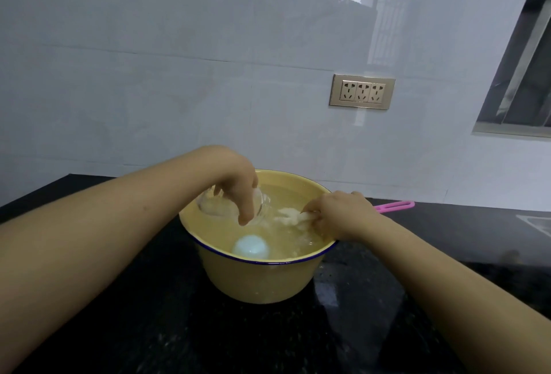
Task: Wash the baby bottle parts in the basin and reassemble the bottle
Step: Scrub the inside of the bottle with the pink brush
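A yellow basin (262, 281) with a blue rim stands on the black counter, full of water. My left hand (238, 183) grips a clear bottle body (220, 206), tilted on its side over the water with its threaded mouth toward the right. My right hand (337, 212) holds a bottle brush with a white sponge head (290, 215) just right of the bottle's mouth; its pink handle (393, 206) sticks out behind my hand past the basin's rim. A pale blue-white round cap (251, 247) floats near the front rim.
The black stone counter (149, 329) runs from left to right under the basin. A white tiled wall rises behind it, with a gold socket plate (362, 92) at the right. A window frame (518, 75) shows at the far right.
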Tool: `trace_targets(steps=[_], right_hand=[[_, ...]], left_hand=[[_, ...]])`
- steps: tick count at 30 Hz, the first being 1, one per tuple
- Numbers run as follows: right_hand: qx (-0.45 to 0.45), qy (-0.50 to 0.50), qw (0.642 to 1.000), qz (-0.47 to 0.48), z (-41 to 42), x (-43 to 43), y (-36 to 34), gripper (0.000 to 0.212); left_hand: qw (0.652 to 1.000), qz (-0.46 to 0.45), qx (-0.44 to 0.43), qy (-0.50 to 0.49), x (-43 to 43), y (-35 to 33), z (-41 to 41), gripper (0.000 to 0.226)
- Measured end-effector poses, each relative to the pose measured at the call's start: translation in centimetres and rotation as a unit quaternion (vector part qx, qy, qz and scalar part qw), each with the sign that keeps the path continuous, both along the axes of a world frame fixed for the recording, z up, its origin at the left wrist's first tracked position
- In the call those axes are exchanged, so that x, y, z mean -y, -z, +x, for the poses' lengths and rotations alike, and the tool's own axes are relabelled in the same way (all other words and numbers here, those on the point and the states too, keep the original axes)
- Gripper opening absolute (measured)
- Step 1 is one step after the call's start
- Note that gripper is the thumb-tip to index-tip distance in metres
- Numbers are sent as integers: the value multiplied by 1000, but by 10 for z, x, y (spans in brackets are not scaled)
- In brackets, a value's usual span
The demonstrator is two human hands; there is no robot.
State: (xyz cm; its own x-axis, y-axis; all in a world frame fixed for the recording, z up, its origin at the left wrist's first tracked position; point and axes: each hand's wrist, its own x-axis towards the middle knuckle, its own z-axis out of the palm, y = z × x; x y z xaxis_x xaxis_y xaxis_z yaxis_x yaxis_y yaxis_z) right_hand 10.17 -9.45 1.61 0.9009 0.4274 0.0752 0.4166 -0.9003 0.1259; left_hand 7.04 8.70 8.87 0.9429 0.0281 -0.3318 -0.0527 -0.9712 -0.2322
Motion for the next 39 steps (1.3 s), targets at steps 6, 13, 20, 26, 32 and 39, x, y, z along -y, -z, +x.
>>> trace_targets(steps=[6, 13, 20, 26, 32, 39], right_hand=[[-2, -5, 1000, -1, -1, -1, -1, 42], [73, -18, 997, -6, -4, -1, 5, 39], [199, -5, 980, -19, -12, -3, 3, 39], [247, 25, 969, 16, -8, 1, -2, 43], [252, 33, 966, 55, 5, -1, -2, 44], [229, 18, 969, 87, 10, -10, 1, 42]], left_hand=[[964, 245, 96, 48, 10, -2, -5, 43], [929, 236, 265, 108, -3, 20, 4, 39], [968, -120, 214, -53, -20, 56, 20, 54], [980, -113, 155, -61, -28, 78, 33, 42], [989, -128, 68, -34, -28, 87, 42, 52], [994, -101, 15, -35, -27, 91, 44, 50]])
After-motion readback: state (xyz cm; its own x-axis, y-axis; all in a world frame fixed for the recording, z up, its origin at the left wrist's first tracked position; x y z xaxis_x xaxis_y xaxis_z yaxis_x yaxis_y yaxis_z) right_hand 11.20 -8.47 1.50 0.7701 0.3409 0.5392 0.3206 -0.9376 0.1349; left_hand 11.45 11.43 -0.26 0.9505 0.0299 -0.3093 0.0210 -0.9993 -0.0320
